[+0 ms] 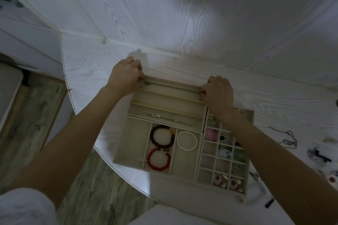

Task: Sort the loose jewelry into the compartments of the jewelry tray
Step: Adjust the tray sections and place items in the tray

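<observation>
A beige jewelry tray [131,139] lies on the white table, split into long slots at the back, wide compartments in front and a small grid on the right. A thin chain necklace [172,86] is stretched along the rearmost slot. My left hand [126,75] pinches its left end and my right hand [217,91] pinches its right end. Another beaded chain [161,116] lies in the nearest long slot. A dark red bracelet [161,137] and a bright red bracelet [158,159] share one compartment; a pearl bracelet [187,140] sits beside them.
The grid section [208,171] holds pink earrings [219,178] and other small pieces. Loose chains [289,138] and dark jewelry [318,155] lie on the table to the right. The wall stands just behind the tray; the table's rounded edge [102,153] drops off at left.
</observation>
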Demonstrator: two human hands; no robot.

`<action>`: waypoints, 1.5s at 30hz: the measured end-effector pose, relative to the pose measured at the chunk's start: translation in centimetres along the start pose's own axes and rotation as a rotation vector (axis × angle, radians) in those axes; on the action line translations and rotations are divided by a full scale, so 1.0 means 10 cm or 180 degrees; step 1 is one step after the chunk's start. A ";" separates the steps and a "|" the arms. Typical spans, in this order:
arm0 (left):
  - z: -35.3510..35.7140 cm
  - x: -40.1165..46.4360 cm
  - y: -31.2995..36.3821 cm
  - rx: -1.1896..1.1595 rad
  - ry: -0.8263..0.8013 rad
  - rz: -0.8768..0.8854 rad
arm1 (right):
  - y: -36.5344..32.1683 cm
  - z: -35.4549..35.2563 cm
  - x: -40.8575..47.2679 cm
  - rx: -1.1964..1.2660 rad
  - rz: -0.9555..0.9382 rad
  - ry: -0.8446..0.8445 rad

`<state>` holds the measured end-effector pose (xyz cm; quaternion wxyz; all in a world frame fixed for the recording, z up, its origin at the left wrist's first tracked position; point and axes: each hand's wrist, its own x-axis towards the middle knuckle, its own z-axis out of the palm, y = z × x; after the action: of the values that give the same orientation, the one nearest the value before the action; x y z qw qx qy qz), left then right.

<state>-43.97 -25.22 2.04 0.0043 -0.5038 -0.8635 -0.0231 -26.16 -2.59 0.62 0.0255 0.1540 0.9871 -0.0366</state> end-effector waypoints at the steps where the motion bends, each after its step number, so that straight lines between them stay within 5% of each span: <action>1: 0.00 -0.01 0.01 -0.0022 0.0013 -0.0039 | 0.00 0.00 -0.01 -0.0001 0.0008 0.0041; 27: 0.15 -0.08 -0.07 0.0250 0.0552 0.0309 | -0.06 0.06 -0.08 -0.0416 0.0119 0.0216; 34: 0.04 -0.17 0.00 0.0233 0.1012 0.0219 | 0.18 -0.11 -0.26 0.1061 -0.0131 0.0613; 40: -0.26 -0.26 1.24 -0.0696 0.1820 0.0161 | 0.81 -0.50 -1.21 0.0891 -0.0112 0.0964; 45: -0.20 -0.04 2.64 -0.1801 0.1730 0.0285 | 1.64 -0.42 -2.09 0.0571 0.0782 0.0928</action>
<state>-20.84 -12.65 4.96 0.0947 -0.4978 -0.7676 -0.3925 -1.45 7.04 5.05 -0.1271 0.2785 0.9469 -0.0983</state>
